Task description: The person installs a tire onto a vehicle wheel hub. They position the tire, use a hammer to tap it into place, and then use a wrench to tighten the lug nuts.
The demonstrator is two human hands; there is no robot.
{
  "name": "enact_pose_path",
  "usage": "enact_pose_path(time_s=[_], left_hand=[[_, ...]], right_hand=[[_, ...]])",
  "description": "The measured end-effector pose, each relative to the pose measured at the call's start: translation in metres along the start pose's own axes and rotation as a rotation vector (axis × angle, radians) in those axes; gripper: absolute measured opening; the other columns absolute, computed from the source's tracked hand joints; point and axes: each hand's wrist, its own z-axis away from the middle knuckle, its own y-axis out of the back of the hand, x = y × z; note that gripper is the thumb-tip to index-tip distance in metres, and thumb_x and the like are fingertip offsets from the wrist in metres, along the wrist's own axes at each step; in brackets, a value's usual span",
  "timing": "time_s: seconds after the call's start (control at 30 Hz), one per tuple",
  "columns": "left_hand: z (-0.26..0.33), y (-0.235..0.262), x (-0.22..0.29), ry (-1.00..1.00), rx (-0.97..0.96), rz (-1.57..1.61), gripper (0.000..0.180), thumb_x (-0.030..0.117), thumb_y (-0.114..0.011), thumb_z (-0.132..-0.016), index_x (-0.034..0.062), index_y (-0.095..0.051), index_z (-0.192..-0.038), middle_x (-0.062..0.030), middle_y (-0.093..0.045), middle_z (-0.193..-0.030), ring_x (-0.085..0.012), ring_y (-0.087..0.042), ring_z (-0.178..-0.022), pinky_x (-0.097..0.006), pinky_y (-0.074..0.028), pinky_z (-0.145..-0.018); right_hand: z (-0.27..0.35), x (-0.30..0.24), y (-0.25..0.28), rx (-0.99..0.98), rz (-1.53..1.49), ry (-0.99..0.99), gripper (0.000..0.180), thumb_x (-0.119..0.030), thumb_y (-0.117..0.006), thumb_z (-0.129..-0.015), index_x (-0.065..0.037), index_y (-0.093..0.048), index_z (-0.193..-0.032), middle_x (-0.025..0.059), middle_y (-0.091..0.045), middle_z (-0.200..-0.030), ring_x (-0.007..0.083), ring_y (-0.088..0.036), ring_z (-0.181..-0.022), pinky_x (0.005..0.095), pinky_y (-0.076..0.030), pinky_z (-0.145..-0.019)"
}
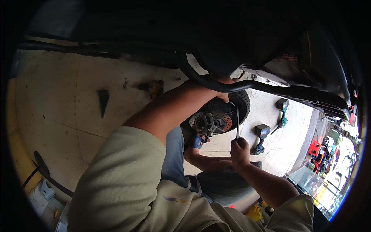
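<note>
A wheel with a black tyre (pixel 244 103) is in front of me, low beneath a dark vehicle body. Its drilled brake disc (pixel 196 120) and a grey metal bracket at the hub face me. My right hand (pixel 240 151) is closed around the lower end of a long, thin metal bar (pixel 237 123). The bar's upper end reaches the tyre's side. My left hand (pixel 223 96) is at the top of the wheel, its thumb side against the tyre. A black tube (pixel 251 86) crosses in front and hides most of its fingers.
Two cordless power tools, a nearer one (pixel 259 145) and a farther one (pixel 283 112), lie on the pale floor to the right. A dark wedge-shaped piece (pixel 103 101) and a brownish tool (pixel 154 89) lie left. A glass case (pixel 305 178) and a red stool (pixel 314 147) stand at right.
</note>
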Motion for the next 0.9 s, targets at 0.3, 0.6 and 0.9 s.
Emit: enact_pose_path(time_s=[0.3,0.6,0.9], left_hand=[[-0.013,-0.011,-0.006,-0.042,0.045,-0.164,0.085,0.044,-0.084,-0.063,0.0058,-0.052,-0.131,-0.0295,-0.046,-0.131,-0.0424,-0.052,-0.12,-0.049,-0.047,-0.098],[-0.022,-0.02,-0.008,0.045,0.052,-0.264,0.091,0.044,-0.085,-0.062,0.0087,-0.046,-0.137,-0.0294,-0.047,-0.129,-0.0439,-0.052,-0.119,-0.051,-0.046,-0.098],[-0.022,-0.032,-0.034,-0.083,0.25,-0.199,0.095,0.043,-0.086,-0.061,0.0129,-0.042,-0.14,-0.0273,-0.051,-0.123,-0.0435,-0.055,-0.112,-0.05,-0.048,-0.095]], right_hand=[[-0.029,0.02,0.045,-0.056,0.323,0.143,0.019,-0.014,-0.056,-0.086,0.003,-0.054,-0.078,0.011,-0.057,-0.066,0.0228,-0.055,-0.065,0.0357,-0.045,-0.062],[-0.022,-0.094,0.036,-0.222,0.016,-0.373,0.02,-0.013,-0.052,-0.089,-0.009,-0.045,-0.07,-0.0004,-0.036,-0.051,0.0113,-0.03,-0.037,0.0301,-0.018,-0.034],[-0.011,-0.056,-0.008,-0.069,-0.122,-0.207,0.016,-0.012,-0.054,-0.087,-0.006,-0.048,-0.073,-0.0002,-0.041,-0.054,0.0119,-0.036,-0.04,0.0308,-0.024,-0.036]])
